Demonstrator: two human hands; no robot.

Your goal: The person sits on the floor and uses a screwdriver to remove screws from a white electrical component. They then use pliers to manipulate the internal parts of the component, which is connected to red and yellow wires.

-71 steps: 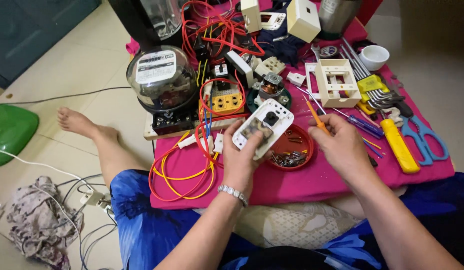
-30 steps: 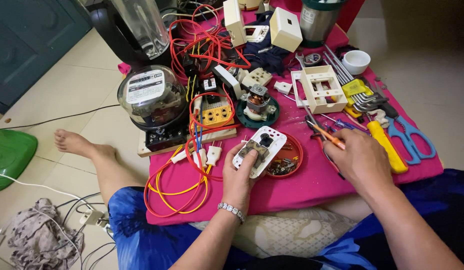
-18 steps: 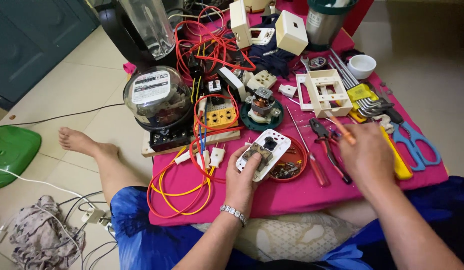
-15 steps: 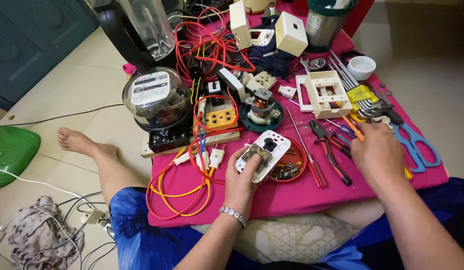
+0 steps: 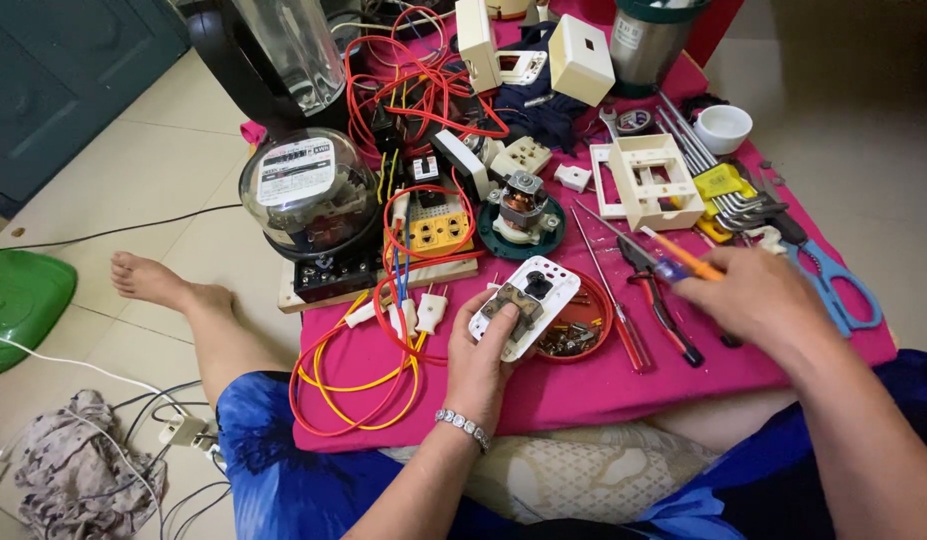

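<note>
Two hands are at work over a pink cloth (image 5: 604, 385) spread across the person's lap. The left hand (image 5: 481, 360) is wrapped around one white socket plate (image 5: 525, 306), thumb pressed on its exposed back, holding it tilted just above the cloth near the front edge. The right hand (image 5: 759, 297) is closed in a pinch on one orange-handled screwdriver (image 5: 681, 258), whose tip points left toward the plate but stays well apart from it.

Just beside the plate sits one small red dish (image 5: 576, 335) of screws, partly hidden behind the plate. Between the two hands lie one pair of pliers (image 5: 659, 300) and one red screwdriver (image 5: 624, 325) — both flat on the cloth. To the right, one pair of blue scissors (image 5: 834, 290) is partly covered by the right hand.

Further back stand one round glass-domed meter (image 5: 306, 195), one yellow terminal block (image 5: 440, 230) on a wooden board, one small motor (image 5: 524, 200) on a green base, and one white frame (image 5: 649, 180). Two white plugs (image 5: 424, 310) lie near the left hand, with loops of red and yellow wire (image 5: 354, 385) trailing over the cloth's left edge. One white cup (image 5: 724, 127) stands at the back right — beside a bundle of hex keys (image 5: 729, 195).
</note>
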